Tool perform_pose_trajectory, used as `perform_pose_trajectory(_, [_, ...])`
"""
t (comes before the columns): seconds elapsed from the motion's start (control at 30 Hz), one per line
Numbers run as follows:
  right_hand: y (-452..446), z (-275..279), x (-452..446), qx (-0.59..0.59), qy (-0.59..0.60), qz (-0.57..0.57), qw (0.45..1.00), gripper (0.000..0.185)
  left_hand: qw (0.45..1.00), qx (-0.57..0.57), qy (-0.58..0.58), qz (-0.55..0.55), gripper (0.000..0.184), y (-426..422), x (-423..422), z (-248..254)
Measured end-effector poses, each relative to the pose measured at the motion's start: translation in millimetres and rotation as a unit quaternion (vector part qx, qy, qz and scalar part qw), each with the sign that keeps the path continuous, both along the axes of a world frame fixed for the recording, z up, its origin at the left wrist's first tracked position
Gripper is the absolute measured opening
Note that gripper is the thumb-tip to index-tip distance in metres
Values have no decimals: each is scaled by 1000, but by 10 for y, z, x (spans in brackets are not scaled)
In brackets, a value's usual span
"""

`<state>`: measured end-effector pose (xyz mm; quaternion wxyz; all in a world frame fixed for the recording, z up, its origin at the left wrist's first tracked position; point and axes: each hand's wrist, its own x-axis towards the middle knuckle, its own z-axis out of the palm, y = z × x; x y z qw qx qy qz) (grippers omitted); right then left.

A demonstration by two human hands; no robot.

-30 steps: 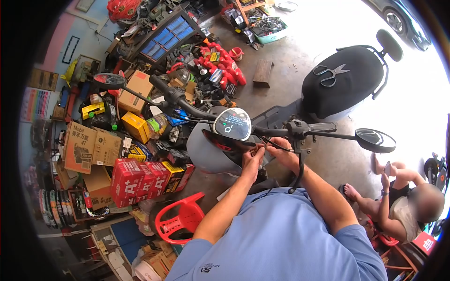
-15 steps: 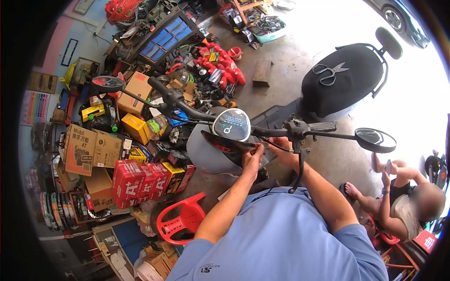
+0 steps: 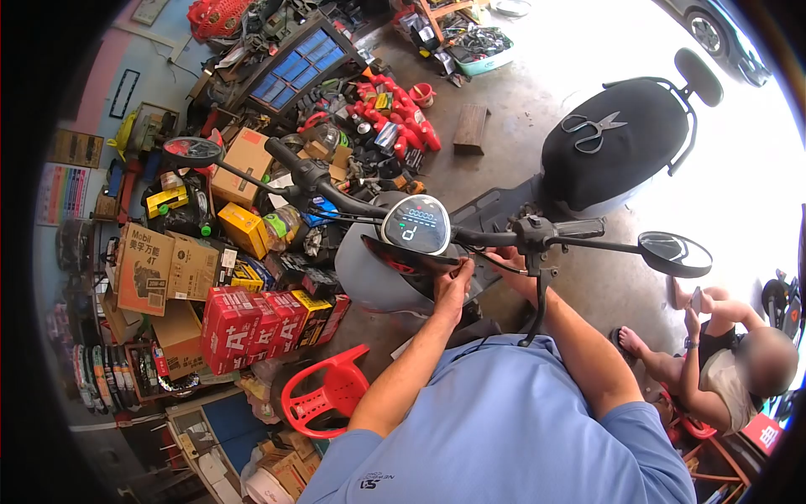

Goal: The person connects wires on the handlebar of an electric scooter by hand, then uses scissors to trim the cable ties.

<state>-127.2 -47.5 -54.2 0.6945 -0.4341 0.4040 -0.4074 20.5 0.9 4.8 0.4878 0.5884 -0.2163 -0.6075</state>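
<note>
While the bare left hand was at the right-hand end of a glossy black curved panel below the scooter's display, its grip was drawn in nearly closed, thumb and fingertips bunched together; whether anything thin lay between them could not be told. The bare right hand was just beside it, its fingers reaching in behind black cables; these hid part of its grip, so how far open it was, and what it had hold of, could not be told.

The grey scooter was directly in front of the wearer. Its round, white-rimmed display was lit just above the hands, and the black handlebar ran out to both sides of it. A black curved lever hung down in front of the right forearm, and a black oval mirror stood out farther right.

Behind the handlebar, metal scissors lay with blades apart on the broad black seat. A brown wooden block was on the floor well apart from the hands. To the left, red printed boxes stood above a red plastic chair in the view, while a seated person was at the lower right, both hands together.
</note>
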Motion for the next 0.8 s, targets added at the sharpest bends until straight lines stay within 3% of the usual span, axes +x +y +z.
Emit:
perform_pose_trajectory(0.67, [19, 62, -11, -5, -26, 14, 1000, 13, 1000, -15, 8, 2, 15, -2, -10, 25])
perform_pose_trajectory(0.8, [35, 108, -14, 2, 17, 26, 1000, 14, 1000, -17, 8, -1, 14, -2, -10, 27])
